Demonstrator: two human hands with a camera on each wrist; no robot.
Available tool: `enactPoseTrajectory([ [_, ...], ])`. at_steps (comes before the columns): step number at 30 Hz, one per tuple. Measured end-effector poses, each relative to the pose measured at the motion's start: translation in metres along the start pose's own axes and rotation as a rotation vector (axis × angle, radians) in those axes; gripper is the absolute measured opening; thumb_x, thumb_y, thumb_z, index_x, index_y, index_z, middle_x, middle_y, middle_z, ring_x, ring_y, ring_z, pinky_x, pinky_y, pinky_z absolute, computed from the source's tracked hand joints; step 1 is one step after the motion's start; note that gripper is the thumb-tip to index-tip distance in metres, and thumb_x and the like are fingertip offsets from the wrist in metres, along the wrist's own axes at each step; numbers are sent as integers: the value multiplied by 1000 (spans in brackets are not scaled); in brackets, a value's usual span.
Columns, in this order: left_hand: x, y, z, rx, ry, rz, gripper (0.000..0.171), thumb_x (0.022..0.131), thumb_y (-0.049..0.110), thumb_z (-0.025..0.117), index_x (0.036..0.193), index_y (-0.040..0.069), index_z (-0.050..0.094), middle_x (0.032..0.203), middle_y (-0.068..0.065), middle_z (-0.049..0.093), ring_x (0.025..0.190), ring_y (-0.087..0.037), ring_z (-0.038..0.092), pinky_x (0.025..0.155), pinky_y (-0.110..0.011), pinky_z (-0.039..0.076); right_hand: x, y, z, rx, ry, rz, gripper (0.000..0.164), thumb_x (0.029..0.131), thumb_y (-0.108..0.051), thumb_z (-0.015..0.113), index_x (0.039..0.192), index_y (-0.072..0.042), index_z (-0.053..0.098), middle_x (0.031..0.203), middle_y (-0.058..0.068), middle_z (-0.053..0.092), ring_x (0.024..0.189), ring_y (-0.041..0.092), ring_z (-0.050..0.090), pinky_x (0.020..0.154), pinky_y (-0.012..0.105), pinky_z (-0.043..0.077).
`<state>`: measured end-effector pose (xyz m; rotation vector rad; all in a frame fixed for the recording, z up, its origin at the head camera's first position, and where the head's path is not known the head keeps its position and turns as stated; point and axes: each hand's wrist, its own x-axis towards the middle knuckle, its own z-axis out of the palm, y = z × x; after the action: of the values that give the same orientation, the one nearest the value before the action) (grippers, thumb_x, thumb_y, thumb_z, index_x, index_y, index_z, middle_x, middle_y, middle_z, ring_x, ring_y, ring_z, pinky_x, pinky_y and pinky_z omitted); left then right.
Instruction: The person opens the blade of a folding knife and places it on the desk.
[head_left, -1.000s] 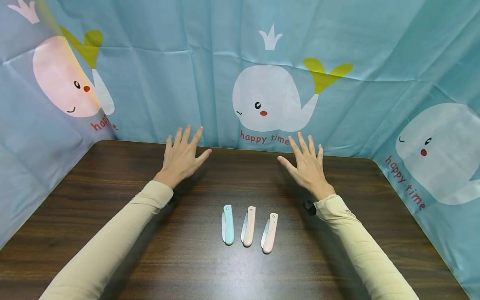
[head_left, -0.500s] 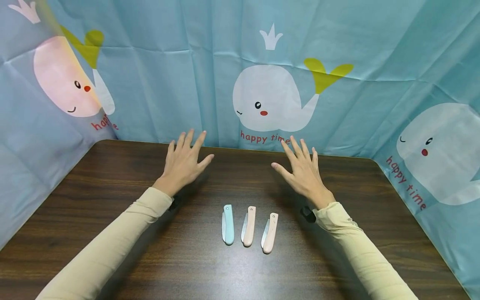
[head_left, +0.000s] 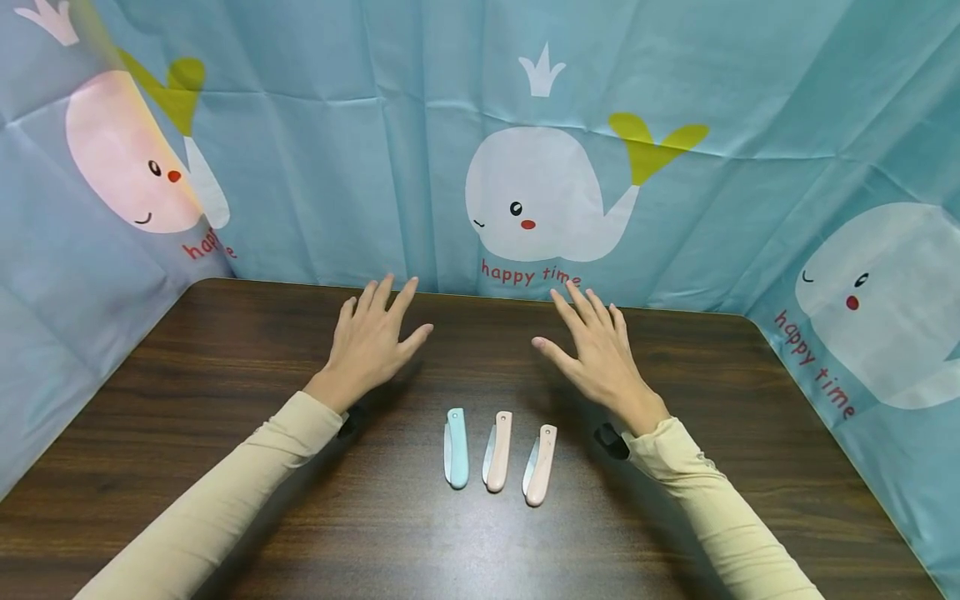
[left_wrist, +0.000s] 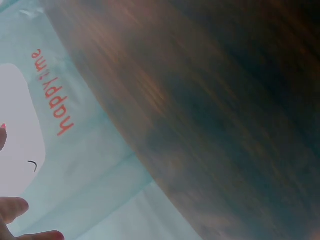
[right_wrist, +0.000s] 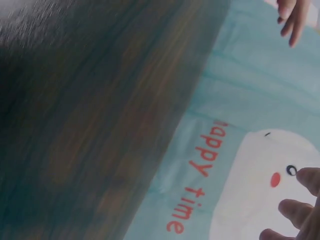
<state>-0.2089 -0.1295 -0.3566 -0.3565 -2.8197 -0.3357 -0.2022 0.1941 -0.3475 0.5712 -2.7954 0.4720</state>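
Dark brown wood-grain table (head_left: 420, 550), seen from the head camera, bearing three small folding knives in a row between the forearms, nearer the wearer than both hands. Leftmost is a light-blue-handled folding knife (head_left: 458, 450); just beside it, a pale-pink-handled folding knife (head_left: 499, 454) occupies the middle; rightmost, and set slightly nearer the wearer, is a second pale-pink-handled folding knife (head_left: 542, 467). The knives lie apart from one another, roughly parallel, the two pink ones leaning slightly, each with a silvery blade showing along the left side of its handle and a small hole at the far end. Left hand (head_left: 367, 346) and right hand (head_left: 600, 354) are raised over the far part of the table, palms down, with fingers released, extended and spread, thumbs pointing inward; both are clear of the knives. Cream long sleeves (head_left: 217, 500) cover the arms, and a black device (head_left: 611, 442) shows beneath the right wrist. Behind the table hangs a light-blue curtain (head_left: 322, 183) printed with white whales (head_left: 536, 187) and red "happy time" lettering (head_left: 525, 273). Both wrist views show fingertips (right_wrist: 295, 212) (left_wrist: 12, 207) before the curtain, beside the table's far edge.
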Motion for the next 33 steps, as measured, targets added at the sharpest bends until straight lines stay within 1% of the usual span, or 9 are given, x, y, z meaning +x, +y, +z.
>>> enactPoseTrajectory([
  [3,-3,3,-1,-14,-18,-4,72,98,55,50,157,19,27,159,-22,29,145,-44,29,113,-66,25,-2,-4,1,11,0,-6,75,96,-60,51,158,-26,25,167,2,19,153,35,16,118,63,8],
  [7,-6,5,-1,-18,-17,7,72,98,55,50,157,19,28,157,-22,32,143,-43,32,112,-64,28,-7,-10,1,25,-2,-16,74,96,-59,52,158,-28,26,166,2,21,153,34,17,119,62,9],
  [11,-10,7,0,-24,-10,24,71,98,54,51,156,19,29,155,-22,36,141,-42,36,111,-63,31,-13,-15,1,30,5,-28,74,95,-59,53,157,-27,28,166,3,22,152,34,19,119,61,11],
  [17,-17,12,0,-48,-2,33,71,98,54,52,156,19,31,154,-21,38,140,-41,38,109,-61,33,-20,-24,1,59,13,-50,74,94,-56,57,156,-24,32,165,2,25,151,33,22,119,59,11],
  [24,-24,20,-1,-68,-13,49,71,97,53,54,155,17,33,152,-22,40,138,-42,41,108,-61,35,-25,-31,5,81,-28,-45,74,94,-57,57,156,-27,30,165,-2,24,152,30,22,120,60,12],
  [33,-32,27,-2,-81,-19,64,71,97,52,55,155,18,32,152,-21,41,138,-40,42,108,-60,36,-31,-35,5,62,-51,-69,74,94,-56,58,156,-27,31,165,1,26,152,31,23,120,58,14],
])
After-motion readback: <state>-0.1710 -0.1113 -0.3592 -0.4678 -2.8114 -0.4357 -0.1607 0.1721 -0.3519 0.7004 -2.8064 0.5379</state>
